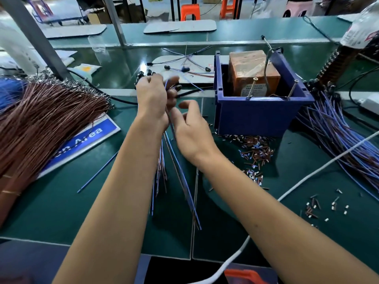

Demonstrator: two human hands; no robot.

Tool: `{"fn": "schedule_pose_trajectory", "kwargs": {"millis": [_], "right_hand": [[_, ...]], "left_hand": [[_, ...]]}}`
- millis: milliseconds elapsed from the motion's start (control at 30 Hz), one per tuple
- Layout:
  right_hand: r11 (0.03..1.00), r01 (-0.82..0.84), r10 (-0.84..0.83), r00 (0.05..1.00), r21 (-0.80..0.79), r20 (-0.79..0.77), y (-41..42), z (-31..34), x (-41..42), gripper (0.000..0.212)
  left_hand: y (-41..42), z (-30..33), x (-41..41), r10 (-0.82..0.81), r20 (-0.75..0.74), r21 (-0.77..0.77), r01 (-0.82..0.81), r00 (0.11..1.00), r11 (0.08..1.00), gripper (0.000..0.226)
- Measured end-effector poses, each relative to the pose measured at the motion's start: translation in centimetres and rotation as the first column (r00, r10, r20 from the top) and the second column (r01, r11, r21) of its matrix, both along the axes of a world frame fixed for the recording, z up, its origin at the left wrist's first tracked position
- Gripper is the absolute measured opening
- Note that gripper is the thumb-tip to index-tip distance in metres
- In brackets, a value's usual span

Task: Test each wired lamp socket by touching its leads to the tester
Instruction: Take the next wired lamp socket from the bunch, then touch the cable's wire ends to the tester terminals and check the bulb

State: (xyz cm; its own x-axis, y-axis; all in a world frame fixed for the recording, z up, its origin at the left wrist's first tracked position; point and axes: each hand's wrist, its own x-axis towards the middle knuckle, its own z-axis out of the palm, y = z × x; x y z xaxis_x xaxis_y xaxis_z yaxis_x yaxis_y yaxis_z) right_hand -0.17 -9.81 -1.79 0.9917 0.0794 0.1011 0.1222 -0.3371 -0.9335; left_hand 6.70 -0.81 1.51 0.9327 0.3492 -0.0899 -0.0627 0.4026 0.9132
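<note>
**Sockets bunched in your left hand, bin to the right**

Your left hand point(151, 99) is raised over the green bench point(61, 212), fingers curled round a bunch of wired sockets point(146, 74); the black socket heads stick up past your knuckles and the blue and brown leads point(180, 181) hang down between your forearms, their bare ends fanned out near the bench's front edge. Your right hand point(190, 132) sits just beside the left, touching the leads below it; its fingers are bent and blurred, so you cannot tell whether it pinches a wire or only brushes it.

To the right of your hands stands a blue bin point(256, 117). In it is an orange-brown block point(253, 72) wrapped in clear film, with two screws point(252, 87) leaning on the bin's front rim and a dark cable looping over the back rim. Cut wire scraps point(254, 152) lie scattered on the bench at the foot of the bin. A few more sockets lie on a white pad point(201, 77) behind your hands. A thick sheaf of brown wires point(41, 124) lies at your left, and a heap of wired sockets point(338, 130) spreads at your right
</note>
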Motion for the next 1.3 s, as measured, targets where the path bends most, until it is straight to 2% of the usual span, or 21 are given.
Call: {"fn": "schedule_pose_trajectory", "kwargs": {"millis": [67,133,167,233,300,367,433,533,600,633,700,767,800,833,900,933,1000,1033,1133,1233,1300], "right_hand": [[0.979,-0.038,0.058,0.994,0.201,-0.096,0.1,0.7,0.1,0.033],[0.914,-0.085,0.155,0.977,0.397,-0.148,-0.3,1.3,0.1,0.026],[0.894,-0.114,0.192,0.972,0.433,-0.139,-0.8,1.4,0.1,0.022],[0.928,-0.162,0.193,0.980,0.336,-0.058,-2.3,1.3,0.2,0.012],[0.967,-0.200,0.196,0.980,0.157,0.037,-4.7,0.9,0.2,0.015],[0.971,-0.237,0.238,0.966,-0.022,0.100,-7.5,0.8,0.0,0.020],[0.953,-0.267,0.285,0.949,-0.141,0.131,-10.2,0.8,-0.3,0.022],[0.957,-0.216,0.251,0.950,-0.192,0.184,-14.1,0.6,-0.7,0.016],[0.972,-0.135,0.179,0.956,-0.192,0.233,-16.2,0.2,-0.7,0.014],[0.980,-0.104,0.145,0.957,-0.169,0.251,-17.0,0.1,-0.7,0.014],[0.988,-0.062,0.099,0.954,-0.138,0.281,-18.4,-0.1,-0.8,0.014],[0.983,-0.028,0.090,0.933,-0.180,0.349,-19.3,-0.5,-0.9,0.013],[0.979,-0.009,0.089,0.918,-0.204,0.387,-19.6,-0.8,-1.0,0.012],[0.978,0.008,0.081,0.906,-0.207,0.416,-19.8,-1.1,-1.1,0.012],[0.990,0.013,0.049,0.906,-0.143,0.421,-20.0,-1.5,-1.3,0.012],[0.995,0.005,0.035,0.911,-0.097,0.412,-20.1,-1.6,-1.3,0.015],[0.999,-0.002,0.016,0.915,-0.035,0.403,-20.2,-1.6,-1.4,0.023],[1.000,-0.001,0.012,0.916,-0.027,0.401,-20.3,-1.6,-1.4,0.025],[0.998,-0.030,0.050,0.930,-0.060,0.364,-20.5,-1.8,-1.4,0.019],[0.998,-0.045,0.031,0.957,0.041,0.288,-20.6,-2.0,-1.3,0.009],[0.994,-0.046,0.018,0.965,0.103,0.262,-20.8,-2.1,-1.2,0.015]], "left_hand": [[-0.8,0.8,-0.5,0.073,0.096,-0.136,-0.060,0.993,0.989,0.013],[-1.4,1.7,-1.1,0.162,0.143,-0.179,-0.136,0.976,0.974,0.018],[-1.5,2.0,-1.2,0.179,0.154,-0.224,-0.142,0.972,0.964,0.019],[-1.0,2.7,-1.6,0.152,0.148,-0.382,-0.085,0.977,0.920,0.018],[0.2,3.4,-1.7,0.085,0.127,-0.460,-0.018,0.988,0.888,0.013],[1.3,3.7,-1.6,0.076,0.073,-0.425,-0.038,0.994,0.905,0.034],[2.3,4.0,-1.4,0.167,0.057,-0.369,-0.134,0.984,0.920,0.040],[3.0,4.4,-1.5,0.270,0.076,-0.367,-0.225,0.960,0.903,0.034],[2.9,4.3,-2.0,0.281,0.165,-0.358,-0.208,0.945,0.910,0.031],[2.6,4.1,-2.4,0.273,0.233,-0.301,-0.198,0.933,0.933,0.031],[1.0,3.3,-3.3,0.194,0.395,-0.026,-0.200,0.898,0.979,0.030],[-1.9,2.5,-4.4,0.000,0.524,0.326,-0.201,0.852,0.924,0.032],[-3.5,2.1,-4.9,-0.125,0.558,0.490,-0.204,0.821,0.847,0.033],[-5.2,1.6,-5.5,-0.253,0.566,0.642,-0.227,0.785,0.732,0.033],[-8.3,0.3,-6.7,-0.478,0.512,0.844,-0.315,0.713,0.434,0.033],[-9.5,-0.4,-7.1,-0.558,0.458,0.888,-0.333,0.692,0.317,0.031],[-11.2,-1.5,-7.7,-0.623,0.338,0.940,-0.278,0.705,0.196,0.026],[-11.5,-2.0,-7.9,-0.619,0.289,0.957,-0.228,0.730,0.179,0.027],[-11.3,-3.3,-7.5,-0.572,0.235,0.967,-0.131,0.786,0.216,0.031],[-10.4,-4.1,-6.8,-0.554,0.296,0.953,-0.203,0.778,0.225,0.023],[-10.1,-4.4,-6.7,-0.555,0.308,0.951,-0.226,0.773,0.213,0.025]]}}
